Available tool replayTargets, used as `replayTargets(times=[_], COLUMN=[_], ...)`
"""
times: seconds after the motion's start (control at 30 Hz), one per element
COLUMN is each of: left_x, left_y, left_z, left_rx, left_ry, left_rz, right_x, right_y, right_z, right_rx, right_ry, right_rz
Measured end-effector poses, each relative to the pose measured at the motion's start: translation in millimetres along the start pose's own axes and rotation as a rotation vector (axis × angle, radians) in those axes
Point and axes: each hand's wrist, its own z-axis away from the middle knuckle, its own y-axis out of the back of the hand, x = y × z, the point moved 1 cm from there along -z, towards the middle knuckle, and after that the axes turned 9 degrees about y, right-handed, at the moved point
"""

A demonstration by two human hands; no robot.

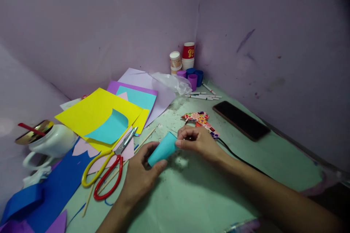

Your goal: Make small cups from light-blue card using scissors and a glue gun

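Observation:
A rolled tube of turquoise paper (pixel 163 149) lies tilted across my left hand (pixel 146 167), whose fingers and thumb are wrapped around its lower part. My right hand (pixel 195 140) pinches the tube's upper right edge between thumb and forefinger, the other fingers curled. Just beyond it rests a flower-patterned glue gun (pixel 201 117), partly covered by that hand, with its black cord (pixel 237 156) running off to the right. To the left of my left hand lie open scissors (pixel 115 156) with one yellow and one red handle.
Yellow paper (pixel 98 111) and a loose turquoise piece (pixel 111 128) lie at left, near blue paper (pixel 62 185) and a white mug (pixel 53 142). Thin sticks (pixel 89 196) lie by the scissors. Markers (pixel 205 97), purple and blue rolls (pixel 192 82), paper cups (pixel 188 56) and a phone (pixel 240 120) are farther back.

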Motion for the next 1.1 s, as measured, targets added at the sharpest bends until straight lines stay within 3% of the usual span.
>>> replayTargets(times=[0.13, 0.3, 0.6, 0.73, 0.83, 0.9, 0.97, 1.03, 1.1], left_x=[2.1, 3.8, 2.4, 1.0, 0.0, 0.5, 2.1, 3.9, 4.8], left_y=[3.7, 6.2, 7.9, 10.8, 12.8, 15.1, 17.7, 19.9, 21.4], left_z=[-0.1, 0.0, -3.2, -4.9, -5.7, -5.8, -5.7, -6.0, -6.8], left_rx=[-0.142, -0.312, -0.336, -0.276, -0.182, -0.108, -0.070, -0.071, -0.072], left_ry=[0.013, 0.024, 0.138, 0.168, 0.192, 0.196, 0.188, 0.189, 0.211], left_rz=[0.039, 0.003, 0.222, 0.238, 0.180, 0.160, 0.170, 0.192, 0.211], right_x=[-1.3, -5.8, -6.3, -7.8, -12.7, -15.7, -15.9, -12.4, -5.7], right_y=[-4.9, -12.9, -10.2, -8.3, 8.0, 29.7, 55.1, 76.6, 88.8], right_z=[5.0, 10.9, 10.5, 8.6, 3.2, -0.1, -0.7, 1.7, 5.6], right_rx=[-0.099, -0.177, -0.161, -0.148, -0.001, 0.189, 0.283, 0.204, 0.062], right_ry=[-0.008, 0.090, 0.209, 0.257, 0.299, 0.242, 0.068, -0.119, -0.257], right_rz=[0.050, 0.099, 0.113, 0.171, 0.325, 0.477, 0.720, 1.012, 1.136])
